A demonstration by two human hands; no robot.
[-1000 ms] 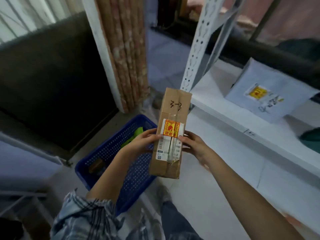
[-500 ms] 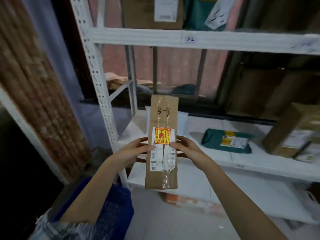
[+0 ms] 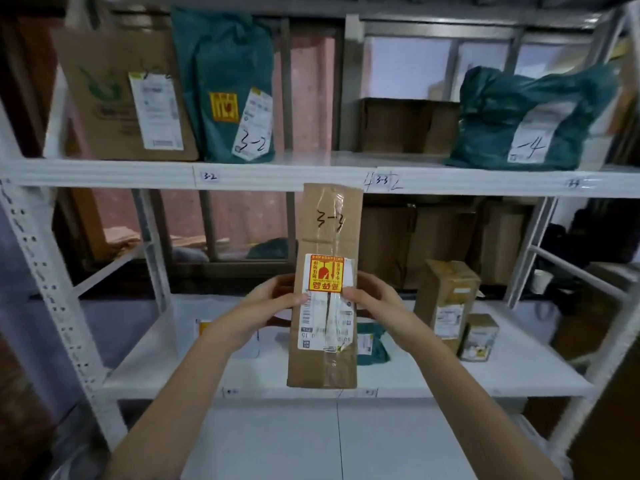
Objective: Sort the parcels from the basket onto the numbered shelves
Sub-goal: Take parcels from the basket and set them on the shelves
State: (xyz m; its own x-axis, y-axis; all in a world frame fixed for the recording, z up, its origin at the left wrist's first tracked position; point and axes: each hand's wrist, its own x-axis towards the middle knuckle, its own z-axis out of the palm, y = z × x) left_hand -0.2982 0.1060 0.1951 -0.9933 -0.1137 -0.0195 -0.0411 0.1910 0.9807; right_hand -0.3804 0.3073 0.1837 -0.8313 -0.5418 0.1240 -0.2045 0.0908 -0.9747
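Brown cardboard under our fingertips (image 3: 300, 299): left hand (image 3: 273, 303) and right hand (image 3: 375, 299) pinch the tall parcel (image 3: 325, 285) at mid-height, thumbs on the label, fingers curled behind. We hold it upright before the rack, probably so the handwritten "3-3" reads against the shelf tags. The 3-3 tag (image 3: 382, 180) sits just above its top edge, on the upper shelf (image 3: 104, 173); that bay looks like its destination.
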